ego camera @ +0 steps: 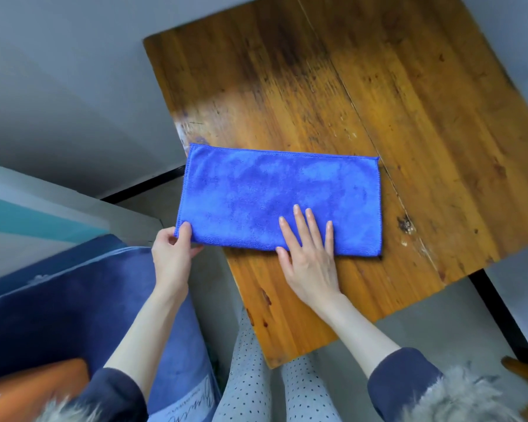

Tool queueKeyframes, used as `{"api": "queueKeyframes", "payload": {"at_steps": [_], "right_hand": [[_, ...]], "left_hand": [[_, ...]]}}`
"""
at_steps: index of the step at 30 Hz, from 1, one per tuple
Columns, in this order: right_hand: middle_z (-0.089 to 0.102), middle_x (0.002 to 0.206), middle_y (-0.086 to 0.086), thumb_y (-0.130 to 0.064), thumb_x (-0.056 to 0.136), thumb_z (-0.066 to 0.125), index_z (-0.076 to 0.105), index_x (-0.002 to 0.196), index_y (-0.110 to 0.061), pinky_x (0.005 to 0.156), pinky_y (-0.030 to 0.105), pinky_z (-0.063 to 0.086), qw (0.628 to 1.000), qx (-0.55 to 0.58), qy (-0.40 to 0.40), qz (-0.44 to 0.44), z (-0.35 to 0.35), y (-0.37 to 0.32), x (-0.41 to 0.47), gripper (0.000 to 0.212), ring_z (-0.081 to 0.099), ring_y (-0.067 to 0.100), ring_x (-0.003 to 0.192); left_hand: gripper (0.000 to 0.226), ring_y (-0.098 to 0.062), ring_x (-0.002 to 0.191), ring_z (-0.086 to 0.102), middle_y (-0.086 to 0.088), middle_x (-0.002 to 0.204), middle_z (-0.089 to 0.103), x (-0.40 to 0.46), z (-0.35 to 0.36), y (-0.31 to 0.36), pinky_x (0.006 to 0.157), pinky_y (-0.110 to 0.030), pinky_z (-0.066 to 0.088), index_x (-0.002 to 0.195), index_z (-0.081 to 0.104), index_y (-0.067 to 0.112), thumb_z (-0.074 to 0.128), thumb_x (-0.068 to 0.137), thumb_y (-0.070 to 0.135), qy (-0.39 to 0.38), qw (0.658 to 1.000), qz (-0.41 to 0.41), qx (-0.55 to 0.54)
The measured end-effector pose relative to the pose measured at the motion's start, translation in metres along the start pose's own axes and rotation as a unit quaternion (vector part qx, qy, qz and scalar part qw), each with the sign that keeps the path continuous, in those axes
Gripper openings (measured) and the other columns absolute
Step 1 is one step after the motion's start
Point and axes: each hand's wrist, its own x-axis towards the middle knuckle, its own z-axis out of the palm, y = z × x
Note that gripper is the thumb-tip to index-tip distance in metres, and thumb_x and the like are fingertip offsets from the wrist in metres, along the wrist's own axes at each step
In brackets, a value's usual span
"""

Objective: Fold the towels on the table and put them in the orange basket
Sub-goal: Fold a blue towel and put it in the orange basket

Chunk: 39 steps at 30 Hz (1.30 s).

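Observation:
A blue towel (275,196), folded into a long rectangle, lies flat on the wooden table (378,95), its left end hanging past the table's left edge. My left hand (173,249) pinches the towel's near left corner between thumb and fingers. My right hand (310,254) lies flat on the towel's near edge, fingers straight and spread, pressing it onto the table. Part of the orange basket (34,383) shows at the bottom left, mostly cut off by the frame and my left sleeve.
A dark blue cushioned seat (58,306) sits left of the table, above the basket. A black table leg (497,312) runs down at the right. My legs in dotted trousers (256,376) are below the table's near corner. Grey floor surrounds the table.

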Motion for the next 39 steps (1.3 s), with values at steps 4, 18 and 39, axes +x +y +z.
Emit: {"api": "queueKeyframes", "payload": {"at_steps": [4,18,39], "right_hand": [[0.024,0.153,0.011,-0.025,0.092,0.052,0.036,0.143,-0.015,0.113,0.053,0.011,0.999,0.020,0.006,0.048,-0.006,0.026,-0.023,0.054,0.017,0.029,0.142],[0.065,0.112,0.001,-0.012,0.095,0.046,0.064,0.113,-0.012,0.089,0.020,0.045,0.876,0.414,0.078,0.236,-0.040,0.089,-0.028,0.025,0.061,0.014,0.104],[0.065,0.087,0.007,-0.028,0.086,0.062,0.060,0.086,-0.010,0.077,0.038,0.047,0.856,0.427,0.011,0.292,-0.063,0.120,0.038,0.019,0.059,0.025,0.084]], "left_hand": [[0.016,-0.016,0.085,0.056,-0.005,0.086,0.047,-0.013,0.009,0.013,0.072,-0.028,0.057,0.079,0.045,0.015,0.052,0.092,0.021,0.002,0.999,0.032,-0.011],[0.014,-0.024,0.115,0.052,-0.006,0.117,0.053,-0.105,0.126,0.059,0.075,-0.031,0.045,0.089,0.044,0.007,0.055,0.082,0.002,-0.128,0.862,0.443,0.211],[0.062,-0.038,0.135,0.034,-0.010,0.143,0.043,-0.109,0.145,-0.015,0.105,-0.067,0.016,0.128,0.054,0.016,0.071,0.070,0.008,-0.152,0.651,0.471,0.575]]}}
